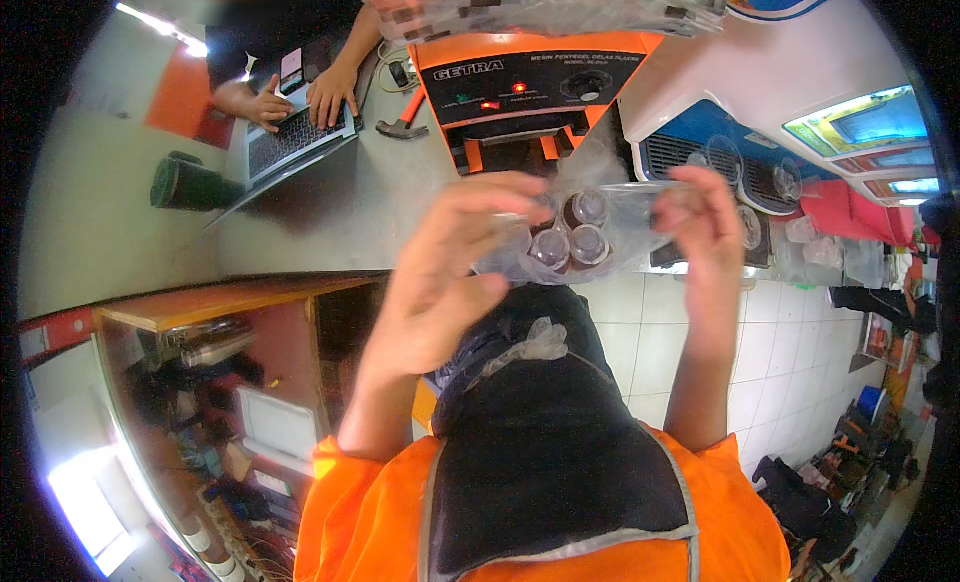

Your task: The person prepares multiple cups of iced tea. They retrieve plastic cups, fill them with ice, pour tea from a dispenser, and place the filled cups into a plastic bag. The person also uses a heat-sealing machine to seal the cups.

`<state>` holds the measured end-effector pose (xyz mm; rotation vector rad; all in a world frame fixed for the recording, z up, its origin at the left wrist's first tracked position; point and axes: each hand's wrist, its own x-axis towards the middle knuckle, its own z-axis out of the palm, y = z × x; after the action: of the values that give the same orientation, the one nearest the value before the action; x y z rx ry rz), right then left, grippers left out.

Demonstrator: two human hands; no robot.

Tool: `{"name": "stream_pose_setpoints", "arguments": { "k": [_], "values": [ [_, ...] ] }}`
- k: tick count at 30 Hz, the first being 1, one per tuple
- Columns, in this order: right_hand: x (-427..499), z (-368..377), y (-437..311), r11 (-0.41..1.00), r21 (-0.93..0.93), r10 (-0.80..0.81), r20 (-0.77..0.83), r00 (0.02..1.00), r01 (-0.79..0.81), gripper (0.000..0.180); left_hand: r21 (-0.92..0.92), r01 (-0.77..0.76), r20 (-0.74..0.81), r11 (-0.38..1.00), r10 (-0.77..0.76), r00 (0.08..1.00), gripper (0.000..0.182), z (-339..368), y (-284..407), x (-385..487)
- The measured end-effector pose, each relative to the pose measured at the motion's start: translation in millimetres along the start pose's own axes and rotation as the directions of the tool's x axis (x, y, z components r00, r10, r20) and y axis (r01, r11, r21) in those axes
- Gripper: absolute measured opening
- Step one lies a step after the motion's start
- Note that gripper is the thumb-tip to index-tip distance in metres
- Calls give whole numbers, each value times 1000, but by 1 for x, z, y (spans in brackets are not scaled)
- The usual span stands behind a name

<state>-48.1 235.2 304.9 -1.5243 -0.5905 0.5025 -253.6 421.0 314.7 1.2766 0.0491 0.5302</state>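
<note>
A clear plastic bag [630, 229] is spread between my two hands at the front edge of the metal counter. Several small lidded cups of dark brown content [589, 244] sit together in it, seen from above with their clear tops up. My right hand [705, 214] pinches the bag's right edge and draws it out sideways. On the other side, my left hand [457, 259] is blurred, its thumb apart from its fingers. Those fingertips reach over the bag's left rim, and whether they grip the film cannot be told.
A Getra cup sealing machine [525, 79] with lit red lamps stands behind the bag. Left of it lie a claw hammer [405, 124] and a laptop [300, 143], where another person types. A drink dispenser [712, 154] stands at right. A wooden shelf [225, 304] is below left.
</note>
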Motion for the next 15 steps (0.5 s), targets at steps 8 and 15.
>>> {"name": "stream_pose_setpoints", "arguments": {
  "k": [8, 15],
  "values": [
    [-8, 69, 30, 997, 10, -75, 210, 975, 74, 52, 577, -101, 227, 811, -40, 973, 70, 12, -34, 28],
    [2, 57, 25, 999, 41, 25, 246, 969, -36, 41, 905, -161, 36, 393, 307, 951, 111, -21, -148, -4]
  ]
}}
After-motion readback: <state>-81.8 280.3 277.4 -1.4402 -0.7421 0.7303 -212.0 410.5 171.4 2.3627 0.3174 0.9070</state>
